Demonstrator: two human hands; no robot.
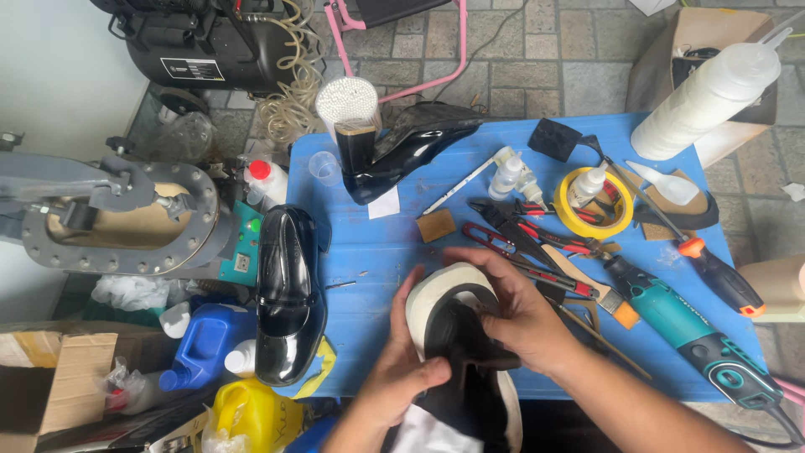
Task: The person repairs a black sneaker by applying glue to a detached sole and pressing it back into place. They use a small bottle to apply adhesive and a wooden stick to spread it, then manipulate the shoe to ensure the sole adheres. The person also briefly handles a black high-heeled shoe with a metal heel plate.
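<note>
at nine o'clock from our hands we see a grey metal press [117, 220] off the blue table [377, 252], and below it, toward seven o'clock, a blue jug [204, 344] and a yellow jug [251, 415]. just beside them a glossy black shoe [289, 294] lies along the table's left edge. at six o'clock our left hand [402, 369] grips the near side of a black shoe with a white sole [457, 335], thumb pressed on the black upper, fingers curled round the sole edge. our right hand [511, 315] closes over the shoe from three o'clock, fingers wrapped across its toe and rim. at twelve o'clock a black high-heeled boot [402, 151] lies on its side. toward two o'clock sit red-handled pliers [528, 239] and a yellow tape roll [597, 201]; at three o'clock a teal power tool [696, 335] lies near the table's right edge.
</note>
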